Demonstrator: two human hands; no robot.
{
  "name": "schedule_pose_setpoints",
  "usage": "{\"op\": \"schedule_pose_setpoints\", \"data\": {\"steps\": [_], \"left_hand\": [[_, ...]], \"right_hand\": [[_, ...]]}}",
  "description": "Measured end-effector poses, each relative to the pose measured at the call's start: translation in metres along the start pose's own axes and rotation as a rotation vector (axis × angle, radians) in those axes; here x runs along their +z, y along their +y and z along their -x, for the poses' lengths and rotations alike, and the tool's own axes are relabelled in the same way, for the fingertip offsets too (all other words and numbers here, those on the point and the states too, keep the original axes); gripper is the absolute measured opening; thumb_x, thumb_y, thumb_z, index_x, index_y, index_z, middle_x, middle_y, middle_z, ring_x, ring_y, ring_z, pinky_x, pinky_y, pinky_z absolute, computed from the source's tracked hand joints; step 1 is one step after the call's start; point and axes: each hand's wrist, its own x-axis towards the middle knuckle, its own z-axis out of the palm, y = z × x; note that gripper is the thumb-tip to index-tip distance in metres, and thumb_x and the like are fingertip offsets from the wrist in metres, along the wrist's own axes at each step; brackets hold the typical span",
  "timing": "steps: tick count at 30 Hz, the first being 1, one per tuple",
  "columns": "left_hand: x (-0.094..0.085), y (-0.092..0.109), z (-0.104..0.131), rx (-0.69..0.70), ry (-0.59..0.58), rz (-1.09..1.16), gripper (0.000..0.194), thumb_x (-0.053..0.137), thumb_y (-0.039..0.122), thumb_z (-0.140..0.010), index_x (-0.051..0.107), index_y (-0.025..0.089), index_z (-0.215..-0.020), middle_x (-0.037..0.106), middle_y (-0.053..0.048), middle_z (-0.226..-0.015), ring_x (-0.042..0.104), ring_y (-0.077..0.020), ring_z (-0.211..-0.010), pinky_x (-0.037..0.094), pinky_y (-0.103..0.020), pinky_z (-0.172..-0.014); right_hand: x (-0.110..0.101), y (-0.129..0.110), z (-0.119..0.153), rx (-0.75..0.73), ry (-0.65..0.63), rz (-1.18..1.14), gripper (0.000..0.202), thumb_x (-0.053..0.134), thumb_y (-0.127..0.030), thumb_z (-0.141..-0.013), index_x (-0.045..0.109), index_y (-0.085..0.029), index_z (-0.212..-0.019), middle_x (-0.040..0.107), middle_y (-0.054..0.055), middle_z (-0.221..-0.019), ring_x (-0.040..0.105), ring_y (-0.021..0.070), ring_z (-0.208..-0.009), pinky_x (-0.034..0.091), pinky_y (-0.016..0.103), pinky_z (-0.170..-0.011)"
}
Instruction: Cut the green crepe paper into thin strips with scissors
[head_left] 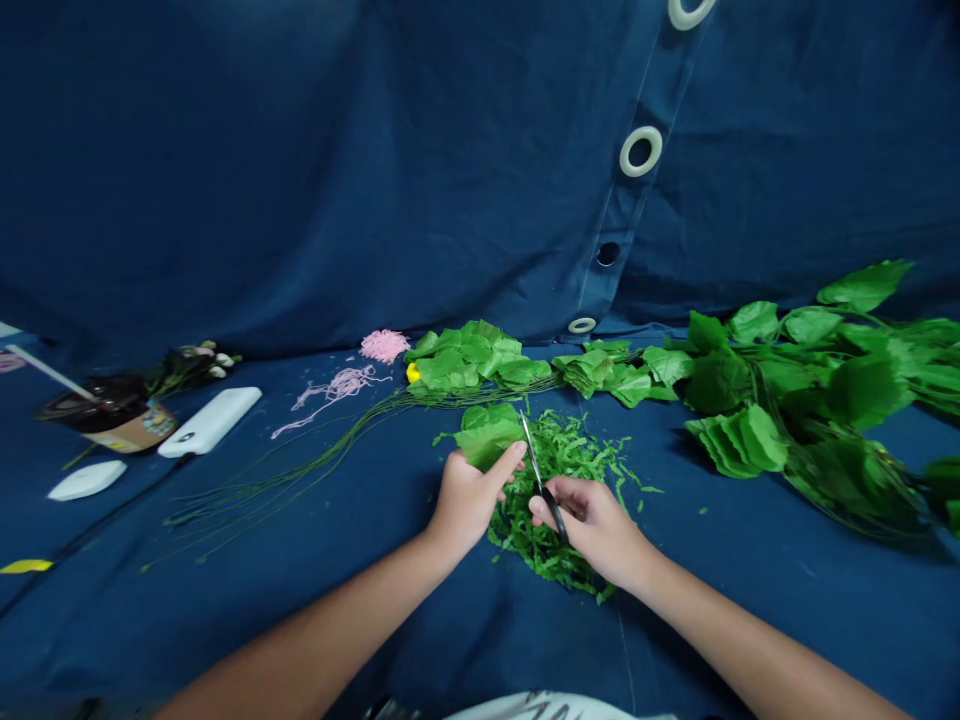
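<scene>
My left hand [474, 498] pinches a green artificial leaf [486, 436] between thumb and fingers; whether it is one leaf or several layers I cannot tell. Black-handled scissors [553, 510] are in my right hand [589, 525], blades pointing up and away, close to the leaf's right edge. Beneath both hands spreads a heap of thin green shreds [559, 560]. Just beyond lies a row of stacked green leaves [469, 358], with a small yellow piece [413, 372] at its left end.
Green wire stems [300, 472] stretch leftward. Pink yarn [384, 346] and lilac thread [341, 386] lie behind them. At left are a lidded cup [127, 425] with a straw, a white power bank [210, 420] and a cable. Leafy vines [832, 370] fill the right; a blue curtain [337, 180] hangs behind.
</scene>
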Motion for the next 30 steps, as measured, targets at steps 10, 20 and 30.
{"op": "schedule_pose_setpoints", "data": {"steps": [10, 20, 30], "left_hand": [[-0.0001, -0.0017, -0.0003, -0.009, -0.022, -0.002, 0.030, 0.073, 0.045, -0.078, 0.073, 0.016, -0.084, 0.071, -0.006, -0.073, 0.059, -0.0166, -0.057, 0.042, -0.023, -0.042], [-0.0015, -0.0020, 0.0000, -0.002, -0.078, -0.005, 0.030, 0.071, 0.045, -0.080, 0.065, 0.016, -0.076, 0.061, -0.001, -0.063, 0.052, -0.0125, -0.050, 0.042, -0.023, -0.045], [-0.0013, -0.0039, -0.0012, 0.011, -0.111, 0.050, 0.026, 0.071, 0.039, -0.081, 0.061, 0.015, -0.079, 0.058, 0.001, -0.067, 0.051, -0.0118, -0.058, 0.045, -0.022, -0.053]], "right_hand": [[-0.0008, 0.0001, 0.0002, -0.020, 0.006, -0.036, 0.040, 0.068, -0.057, -0.082, 0.066, -0.017, -0.075, 0.055, -0.001, -0.059, 0.048, 0.0144, -0.057, 0.036, 0.024, -0.053], [-0.0022, 0.0004, 0.0011, -0.038, 0.000, -0.028, 0.039, 0.067, -0.055, -0.084, 0.063, -0.017, -0.073, 0.052, -0.001, -0.061, 0.042, 0.0130, -0.056, 0.033, 0.024, -0.053], [-0.0066, 0.0016, 0.0006, -0.031, 0.015, 0.122, 0.037, 0.069, -0.043, -0.085, 0.047, -0.019, -0.069, 0.034, -0.006, -0.059, 0.029, 0.0098, -0.054, 0.024, 0.022, -0.050]]}}
